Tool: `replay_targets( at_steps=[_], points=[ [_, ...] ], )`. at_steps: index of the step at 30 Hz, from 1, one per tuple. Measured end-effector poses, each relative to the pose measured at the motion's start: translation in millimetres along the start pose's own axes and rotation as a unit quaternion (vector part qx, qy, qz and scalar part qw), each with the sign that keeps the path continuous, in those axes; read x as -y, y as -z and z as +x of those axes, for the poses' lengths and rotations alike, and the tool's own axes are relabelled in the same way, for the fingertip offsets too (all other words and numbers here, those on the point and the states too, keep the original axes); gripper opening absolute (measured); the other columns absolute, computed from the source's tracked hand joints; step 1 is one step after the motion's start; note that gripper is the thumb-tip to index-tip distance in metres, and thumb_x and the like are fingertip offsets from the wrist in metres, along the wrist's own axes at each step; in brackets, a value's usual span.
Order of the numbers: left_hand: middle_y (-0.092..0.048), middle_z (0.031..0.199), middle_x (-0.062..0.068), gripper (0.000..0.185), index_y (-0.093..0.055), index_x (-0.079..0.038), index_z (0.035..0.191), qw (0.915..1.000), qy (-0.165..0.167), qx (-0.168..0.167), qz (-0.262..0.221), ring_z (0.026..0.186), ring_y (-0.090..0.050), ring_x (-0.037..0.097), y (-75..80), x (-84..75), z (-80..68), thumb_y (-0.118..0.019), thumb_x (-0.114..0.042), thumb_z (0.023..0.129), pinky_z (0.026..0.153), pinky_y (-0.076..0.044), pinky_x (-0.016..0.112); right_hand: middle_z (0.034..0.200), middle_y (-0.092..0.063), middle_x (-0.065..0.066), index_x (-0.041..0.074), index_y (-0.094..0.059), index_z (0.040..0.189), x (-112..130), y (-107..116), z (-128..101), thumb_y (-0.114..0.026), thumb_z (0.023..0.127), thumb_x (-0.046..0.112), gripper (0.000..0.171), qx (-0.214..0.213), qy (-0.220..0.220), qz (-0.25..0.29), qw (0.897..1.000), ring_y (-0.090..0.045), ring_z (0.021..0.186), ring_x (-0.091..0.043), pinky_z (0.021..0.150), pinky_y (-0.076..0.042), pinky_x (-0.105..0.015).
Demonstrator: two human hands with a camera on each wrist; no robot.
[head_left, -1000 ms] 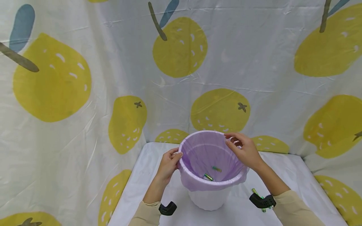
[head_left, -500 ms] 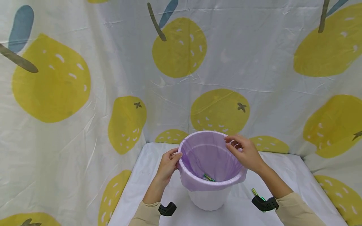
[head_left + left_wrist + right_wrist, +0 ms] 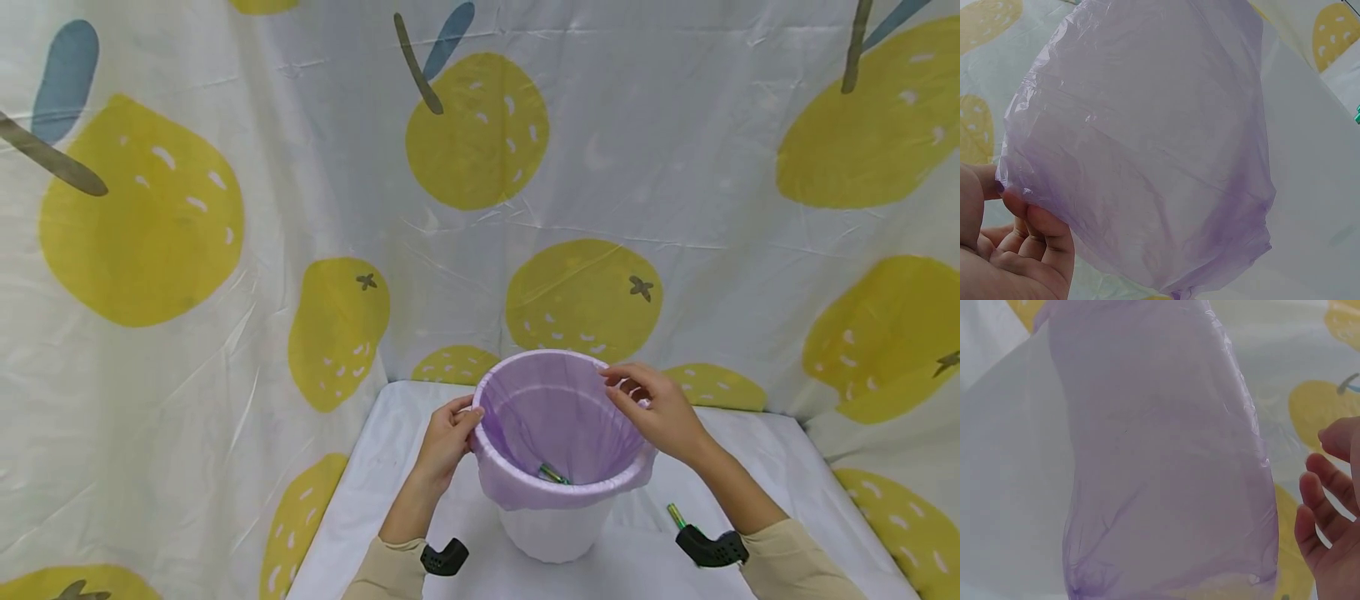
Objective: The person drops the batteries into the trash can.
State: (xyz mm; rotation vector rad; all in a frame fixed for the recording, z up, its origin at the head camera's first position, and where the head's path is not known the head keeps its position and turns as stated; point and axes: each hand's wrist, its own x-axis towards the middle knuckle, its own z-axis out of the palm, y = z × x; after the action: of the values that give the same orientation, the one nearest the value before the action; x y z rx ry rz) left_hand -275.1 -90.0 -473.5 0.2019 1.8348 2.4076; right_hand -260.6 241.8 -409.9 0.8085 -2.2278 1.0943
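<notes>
A white bin (image 3: 555, 537) stands upright, lined with a thin purple bin bag (image 3: 558, 497) folded over its rim. On the left side, my left hand (image 3: 444, 437) pinches the bag-covered rim between thumb and fingers. My right hand (image 3: 658, 410) hovers by the right rim, its fingers loosely bent and holding nothing. A gap separates those fingers from the bag in the right wrist view. Inside the bin lies a green-and-gold battery (image 3: 553, 474), partly hidden by the front rim. Whether more lie beneath it, I cannot tell.
On the white table (image 3: 637, 567), another green-and-gold battery (image 3: 676, 515) lies to the right of the bin, partly covered by my right wrist camera (image 3: 711, 547). A fruit-patterned curtain (image 3: 585, 167) encloses the back and sides.
A battery seen higher inside the bin a second ago is no longer visible there. My right hand has shifted slightly right and down. The left hand keeps its grip on the rim.
</notes>
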Motion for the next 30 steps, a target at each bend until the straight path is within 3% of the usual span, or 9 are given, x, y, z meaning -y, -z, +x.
replay_targets(
  at_steps=[17,30],
  points=[
    [-0.066,0.090,0.007,0.046,-0.050,0.012,0.142,1.0000,0.000,0.002,0.001,0.074,-0.062,0.008,1.2,0.3,0.8,-0.064,-0.008,0.103,0.067,-0.055,0.023,0.100,-0.070,-0.002,0.002,-0.071,0.116,-7,18,-17,-0.071,0.093,-0.004,0.024,0.004,-0.044,-0.042,0.998,-0.062,0.082,-0.010,0.071,-0.051,-0.017],
    [-0.066,0.088,0.006,0.045,-0.051,0.012,0.142,1.0000,0.002,0.004,0.003,0.072,-0.060,0.008,1.0,0.6,0.8,-0.063,-0.008,0.103,0.065,-0.054,0.023,0.100,-0.070,-0.002,0.001,-0.072,0.116,-14,27,-29,-0.072,0.093,-0.004,0.023,-0.014,-0.050,-0.055,0.997,-0.063,0.084,-0.008,0.071,-0.049,-0.015]
  ],
)
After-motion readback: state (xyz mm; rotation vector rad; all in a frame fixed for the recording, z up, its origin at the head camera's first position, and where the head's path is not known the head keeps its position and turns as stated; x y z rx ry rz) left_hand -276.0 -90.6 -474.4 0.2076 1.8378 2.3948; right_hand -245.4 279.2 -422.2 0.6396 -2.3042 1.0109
